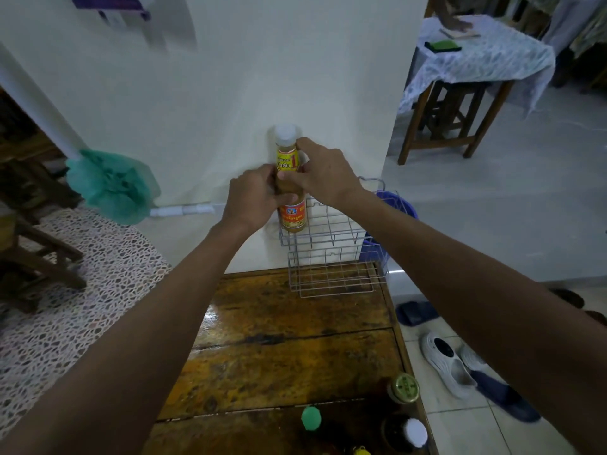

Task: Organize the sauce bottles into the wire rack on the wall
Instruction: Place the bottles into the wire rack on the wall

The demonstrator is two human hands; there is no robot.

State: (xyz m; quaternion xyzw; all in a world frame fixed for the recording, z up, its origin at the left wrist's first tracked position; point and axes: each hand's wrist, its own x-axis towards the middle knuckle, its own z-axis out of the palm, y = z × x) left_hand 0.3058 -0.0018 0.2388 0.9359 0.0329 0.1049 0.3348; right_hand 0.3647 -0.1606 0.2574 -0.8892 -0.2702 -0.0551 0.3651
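Sauce bottle (291, 178): upright, white cap, amber contents; base at left end of upper tier, gripped btwn both hands.
Left hand (253, 198): fingers wrapped round bottle mid-body.
Right hand (323, 174): fingers closed on bottle neck, just above left hand.
Wire rack (331, 244): on wall, below and right of hands; lower tier holds nothing.
Other bottles (405, 389): on wooden table (279, 339), well below hands, near person.

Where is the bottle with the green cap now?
In the head view, the green-capped bottle stands near the bottom edge on the wooden table, left of the white-capped bottle and below the gold-lidded one.
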